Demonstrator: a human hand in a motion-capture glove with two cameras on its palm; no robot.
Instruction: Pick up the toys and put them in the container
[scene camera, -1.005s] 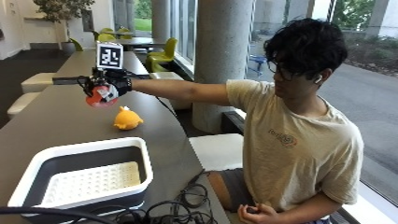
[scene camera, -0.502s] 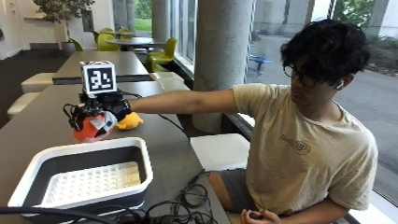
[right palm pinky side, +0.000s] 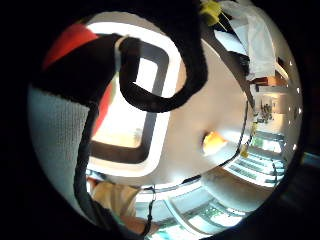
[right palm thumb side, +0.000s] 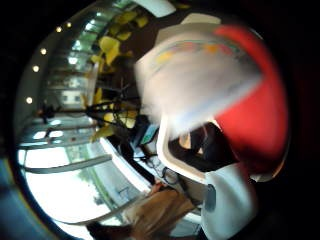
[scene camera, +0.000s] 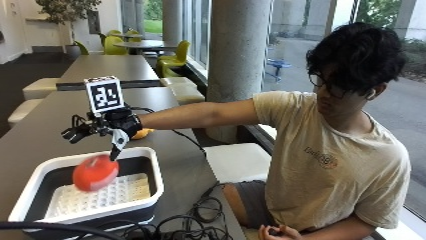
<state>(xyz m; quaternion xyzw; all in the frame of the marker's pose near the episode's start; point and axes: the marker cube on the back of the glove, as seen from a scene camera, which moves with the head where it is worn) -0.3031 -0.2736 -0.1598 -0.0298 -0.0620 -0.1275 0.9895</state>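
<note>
Red ball (scene camera: 95, 172) is off my fingers and dropping over the tub (scene camera: 150, 176) at lower left, my right hand (scene camera: 113, 127) spread open above, and it may bounce out while the yellow toy (scene camera: 140, 133) waits behind.

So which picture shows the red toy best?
The outside view: the whole red toy shows, in mid-air over the container, just below the open gloved hand. The thumb side palm view catches only a blurred red edge; the little finger side shows a red sliver behind the strap.
</note>
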